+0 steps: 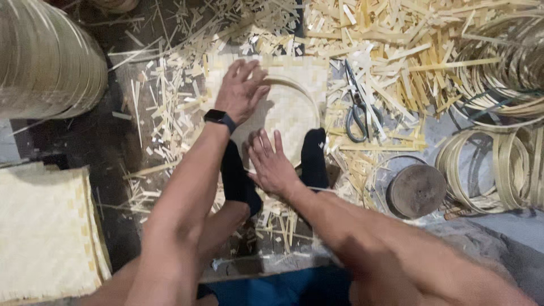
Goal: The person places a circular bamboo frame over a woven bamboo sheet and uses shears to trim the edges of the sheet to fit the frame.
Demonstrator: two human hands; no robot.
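Woven bamboo mat (294, 107) lies on the floor between our black-socked feet (313, 156), which pin it. Our left hand (241, 90) and right hand (272, 164) press flat, fingers spread, gripping nothing, seating the hoop (303, 90).

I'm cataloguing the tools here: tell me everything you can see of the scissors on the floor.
The dark metal scissors lie flat on the floor among pale bamboo offcuts, right of the woven bamboo mat. The blades are shut and point away from the person; two looped handles face them. Neither hand touches the scissors; strips lie around and partly under them.
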